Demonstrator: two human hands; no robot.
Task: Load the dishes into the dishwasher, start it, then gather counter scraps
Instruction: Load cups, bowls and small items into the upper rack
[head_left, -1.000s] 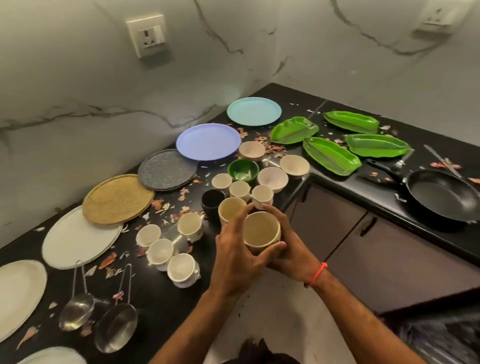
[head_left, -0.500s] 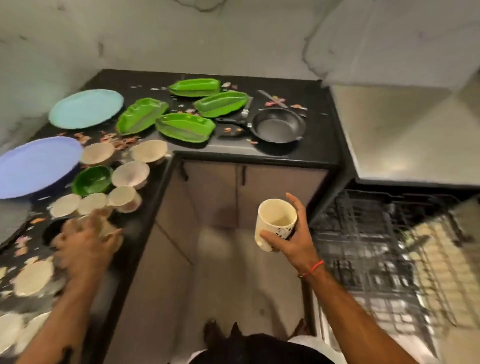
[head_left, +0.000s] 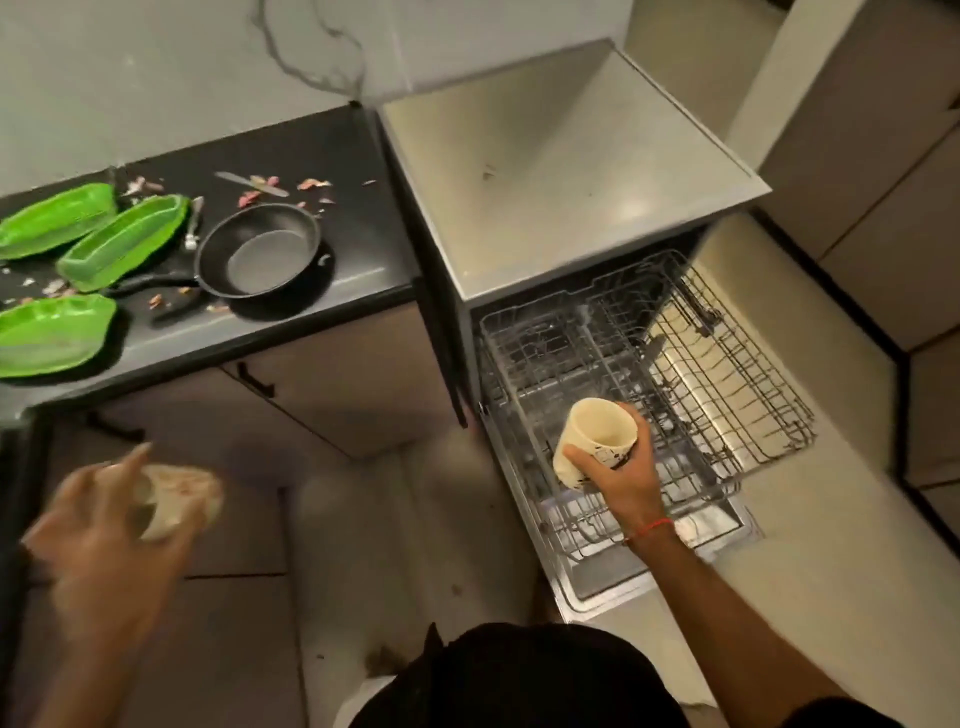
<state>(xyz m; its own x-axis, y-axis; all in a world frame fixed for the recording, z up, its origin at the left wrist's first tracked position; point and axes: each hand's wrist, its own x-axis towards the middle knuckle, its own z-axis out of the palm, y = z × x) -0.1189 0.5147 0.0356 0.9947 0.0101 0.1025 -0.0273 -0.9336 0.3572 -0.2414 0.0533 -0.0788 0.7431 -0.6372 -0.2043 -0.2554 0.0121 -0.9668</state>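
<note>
My right hand (head_left: 621, 475) grips a cream cup (head_left: 597, 436) with a dark pattern, tilted, just above the pulled-out wire rack (head_left: 727, 364) of the open dishwasher (head_left: 561, 171). My left hand (head_left: 111, 525) is blurred at the lower left, off the counter, and holds a second cream cup (head_left: 179, 499) on its side. The rack under the right hand looks empty of dishes.
On the black counter (head_left: 322, 150) lie three green leaf-shaped trays (head_left: 119, 249), a black frying pan (head_left: 260, 249), a knife (head_left: 252, 183) and scattered peel scraps (head_left: 311, 183). Cabinet doors (head_left: 322, 384) stand below. The lowered dishwasher door (head_left: 613, 587) juts over the floor.
The view has swung right from the counter to the dishwasher. My right hand carried its cup over the rack. My left hand lifted a second cup off the counter.
</note>
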